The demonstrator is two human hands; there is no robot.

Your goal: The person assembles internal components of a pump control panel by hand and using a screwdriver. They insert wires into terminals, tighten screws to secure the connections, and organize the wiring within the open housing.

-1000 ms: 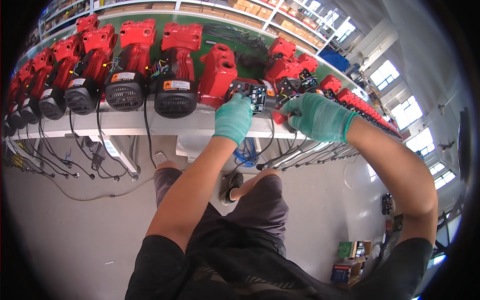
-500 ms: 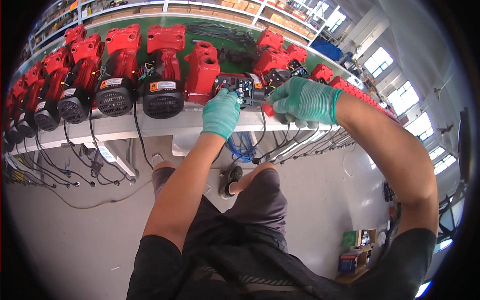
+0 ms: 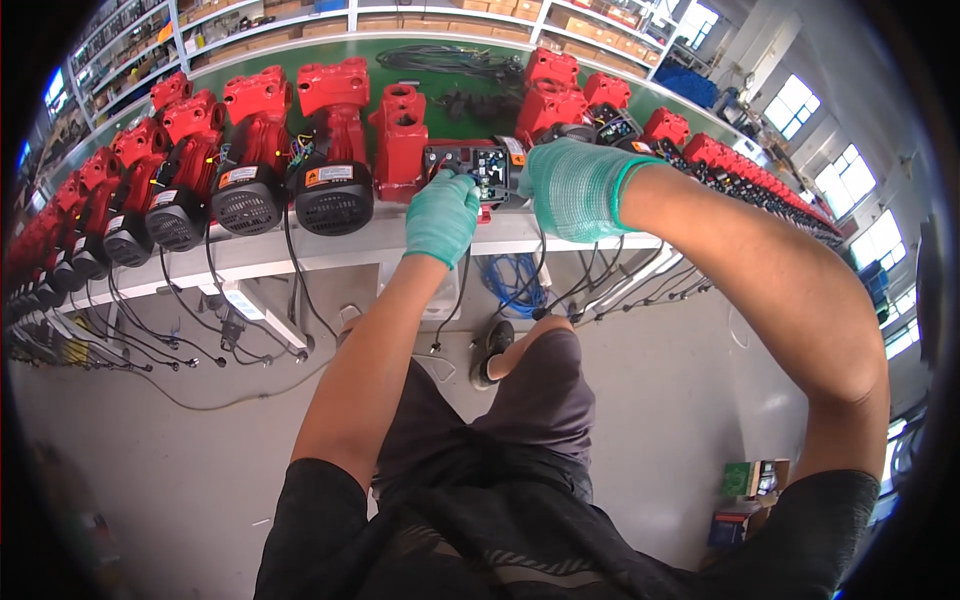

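A red pump [image 3: 400, 145] lies on the bench in front of me, its black control box [image 3: 489, 176] uncovered so that a circuit board shows. My left hand [image 3: 443, 216], in a green knit glove, is closed at the near left edge of this box, fingertips against the wiring; what they pinch is too small to tell. At the box's right end, my right hand [image 3: 580, 192], gloved alike, is curled with its back towards me. Its fingertips, and anything in them, are hidden behind the glove.
Red pumps with black motors [image 3: 335, 200] line the bench on the left, and more red pumps [image 3: 555, 100] stand on the right. Power cords hang off the front edge [image 3: 330, 252]. A blue cable coil [image 3: 515, 285] lies below. Dark cables [image 3: 450, 62] rest on the green top.
My right hand has moved slightly left and turned, hiding its fingers and the thin shaft seen between it and the box. My left hand stays at the box. The whole view has shifted a little.
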